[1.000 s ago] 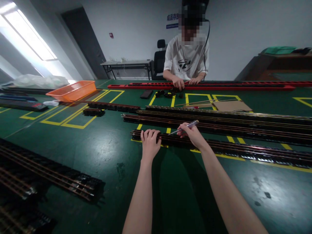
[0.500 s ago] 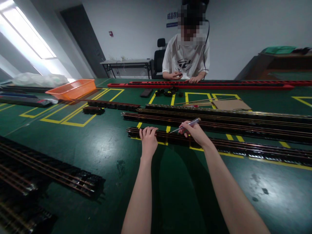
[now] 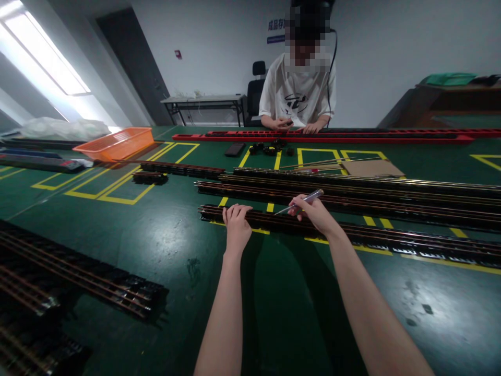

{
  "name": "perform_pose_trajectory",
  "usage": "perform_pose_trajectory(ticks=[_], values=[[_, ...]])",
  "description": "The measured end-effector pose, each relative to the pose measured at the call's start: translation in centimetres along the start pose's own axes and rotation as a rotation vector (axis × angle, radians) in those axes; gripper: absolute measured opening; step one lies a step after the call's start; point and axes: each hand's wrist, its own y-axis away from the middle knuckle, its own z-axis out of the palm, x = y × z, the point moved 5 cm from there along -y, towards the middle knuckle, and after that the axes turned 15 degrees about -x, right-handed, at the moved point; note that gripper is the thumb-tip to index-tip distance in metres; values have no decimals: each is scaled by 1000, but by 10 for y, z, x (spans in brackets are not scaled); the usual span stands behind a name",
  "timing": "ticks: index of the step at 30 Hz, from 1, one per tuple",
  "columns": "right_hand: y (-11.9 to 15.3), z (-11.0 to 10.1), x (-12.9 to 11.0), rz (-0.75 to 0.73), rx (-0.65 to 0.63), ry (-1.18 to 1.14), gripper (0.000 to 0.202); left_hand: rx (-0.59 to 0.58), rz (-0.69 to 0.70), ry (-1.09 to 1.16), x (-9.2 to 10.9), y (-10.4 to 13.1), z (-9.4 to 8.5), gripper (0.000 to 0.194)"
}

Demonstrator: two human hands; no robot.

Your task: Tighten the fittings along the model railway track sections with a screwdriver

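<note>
A long black rail assembly (image 3: pixel 376 235) with copper-coloured rods along its top lies across the green table in front of me. Near its left end, my left hand (image 3: pixel 237 219) is closed over it, fingers bent across the far edge. My right hand (image 3: pixel 309 211) grips a screwdriver (image 3: pixel 313 196) by its clear, purplish handle. The thin shaft slants down to the left, its tip close to the top of the rail between my hands. Whether the tip touches it, I cannot tell.
Several similar rail assemblies (image 3: pixel 352 196) lie just behind, and more (image 3: pixel 97 271) at the left. An orange basket (image 3: pixel 117 143) stands at the far left. Across the table a person in a white shirt (image 3: pixel 299 94) sits behind a long red rail (image 3: pixel 352 138). A cardboard piece (image 3: pixel 371 168) lies nearby.
The rail assembly under my left hand has shifted slightly to the left, and that hand with it. My right hand and the screwdriver have moved a little to the right.
</note>
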Motion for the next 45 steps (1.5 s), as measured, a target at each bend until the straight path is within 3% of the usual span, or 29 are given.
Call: perform_pose_trajectory(ticks=[9,17,23,45], values=[[-2,-1,3,11,-4,10,42,-65,67,-27,15,4,-2,36],[0,2,-1,32,-3,23,38,-21,50,-107,20,4,-1,25],[2,-2,2,97,27,82,31,-28,57,-90,21,5,-2,26],[6,-1,-7,164,34,162,36,52,48,-106,13,4,-4,35]])
